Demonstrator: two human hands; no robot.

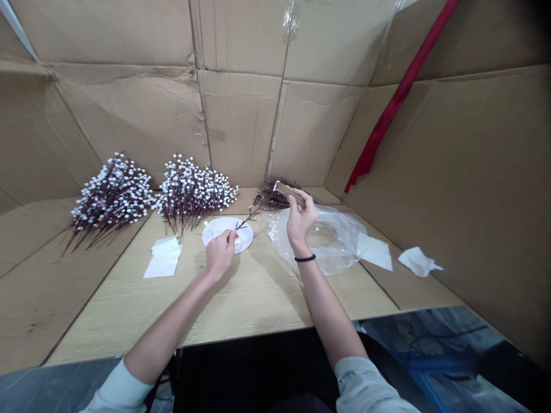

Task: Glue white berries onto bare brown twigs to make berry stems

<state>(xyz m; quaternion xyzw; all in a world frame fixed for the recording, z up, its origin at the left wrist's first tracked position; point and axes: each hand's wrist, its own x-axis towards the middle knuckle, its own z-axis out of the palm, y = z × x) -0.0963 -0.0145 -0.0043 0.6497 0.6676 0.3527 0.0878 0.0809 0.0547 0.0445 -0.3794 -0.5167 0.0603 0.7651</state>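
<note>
My left hand (220, 252) is closed on a small dark brown twig (246, 221) with short side branches. Beneath it is a round white plate (208, 234) with whitish bits on it. In my right hand (302, 221), raised to the right of the plate, is a flat brown strip (287, 190) with something white at its tip. The strip is pinched between thumb and fingers, apart from the twig. Below that hand lies a clear plastic bag (340, 229), and several small white balls (272, 230) sit at its left side.
Two heaps of white-berried stems, one far left (114, 198) and one left of centre (193, 189), lie at the back. Bare brown twigs (273, 196) are piled behind my right hand. White papers (163, 257) lie on the table. Cardboard walls (241, 126) enclose it; a red ribbon (400, 97) hangs right.
</note>
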